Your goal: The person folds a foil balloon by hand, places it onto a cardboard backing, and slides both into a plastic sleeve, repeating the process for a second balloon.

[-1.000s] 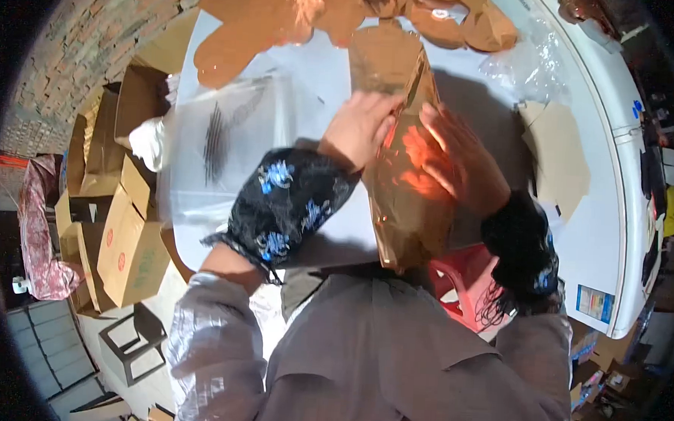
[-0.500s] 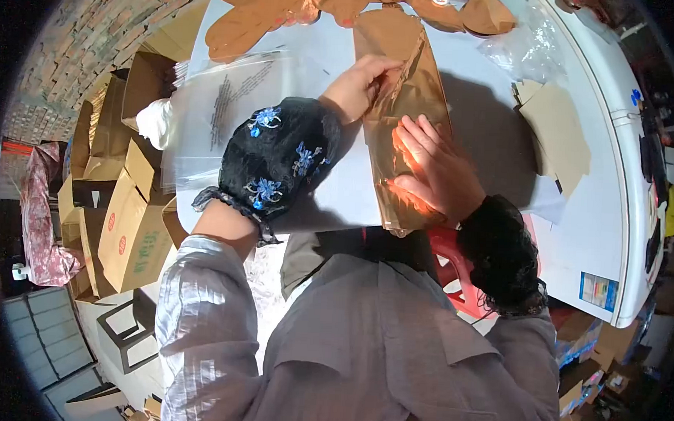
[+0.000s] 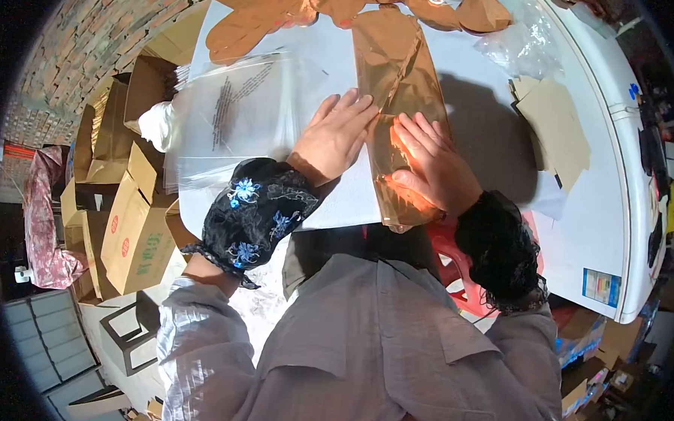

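Observation:
A long, flat, glossy copper-coloured package (image 3: 403, 70) lies lengthwise on the white table, creased along its upper right part. My right hand (image 3: 435, 170) rests palm down on its lower half, fingers stretched out. To the left, my left hand (image 3: 336, 134) lies flat with fingers extended, their tips at the package's left edge. Neither hand grips anything. What is inside the package cannot be made out. Close by on the left is a stack of clear plastic bags (image 3: 240, 105) with dark print.
Several copper-coloured shiny pieces (image 3: 254, 30) lie along the table's far side. Crumpled clear plastic (image 3: 528, 42) and cardboard pieces (image 3: 555, 126) are at the right of the white table (image 3: 493, 82). Open cardboard boxes (image 3: 137, 224) stand left; a red stool (image 3: 462, 272) is below.
My left hand has come off the package's upper part, moving down and left, and its fingers have flattened out. My right hand stays nearly in place on the package.

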Tool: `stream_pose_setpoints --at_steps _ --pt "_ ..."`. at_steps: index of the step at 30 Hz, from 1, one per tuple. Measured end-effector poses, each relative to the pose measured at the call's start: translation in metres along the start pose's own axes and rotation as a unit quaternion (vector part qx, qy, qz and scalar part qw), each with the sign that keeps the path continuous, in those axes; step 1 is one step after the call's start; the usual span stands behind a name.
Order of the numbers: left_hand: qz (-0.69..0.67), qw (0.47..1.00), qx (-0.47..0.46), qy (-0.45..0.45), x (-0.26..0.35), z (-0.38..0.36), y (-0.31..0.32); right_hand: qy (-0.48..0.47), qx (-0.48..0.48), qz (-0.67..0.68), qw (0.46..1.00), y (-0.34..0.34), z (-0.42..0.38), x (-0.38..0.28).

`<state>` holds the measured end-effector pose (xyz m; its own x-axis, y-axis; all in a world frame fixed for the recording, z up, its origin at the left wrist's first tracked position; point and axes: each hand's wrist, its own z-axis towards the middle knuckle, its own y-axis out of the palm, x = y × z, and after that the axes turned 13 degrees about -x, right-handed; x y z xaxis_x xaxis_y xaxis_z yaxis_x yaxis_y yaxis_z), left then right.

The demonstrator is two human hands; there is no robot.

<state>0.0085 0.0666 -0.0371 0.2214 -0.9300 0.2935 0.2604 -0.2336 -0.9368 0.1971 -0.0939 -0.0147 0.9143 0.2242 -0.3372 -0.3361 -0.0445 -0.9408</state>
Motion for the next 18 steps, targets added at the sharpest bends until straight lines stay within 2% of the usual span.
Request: stream_pose_setpoints --at_steps 4,10,18 --pt "-0.029 0.999 0.01 -0.021 0.009 0.004 -0.007 0.012 -0.015 0.024 1.0 0.0 0.001 0.0" --pt "-0.02 0.999 -0.001 0.027 0.01 0.006 -0.008 0.005 -0.006 0.024 1.0 0.005 0.003 0.002" --pt "-0.082 0.996 0.011 0.035 0.007 0.011 -0.001 0.003 0.01 0.003 1.0 0.009 0.005 0.002"
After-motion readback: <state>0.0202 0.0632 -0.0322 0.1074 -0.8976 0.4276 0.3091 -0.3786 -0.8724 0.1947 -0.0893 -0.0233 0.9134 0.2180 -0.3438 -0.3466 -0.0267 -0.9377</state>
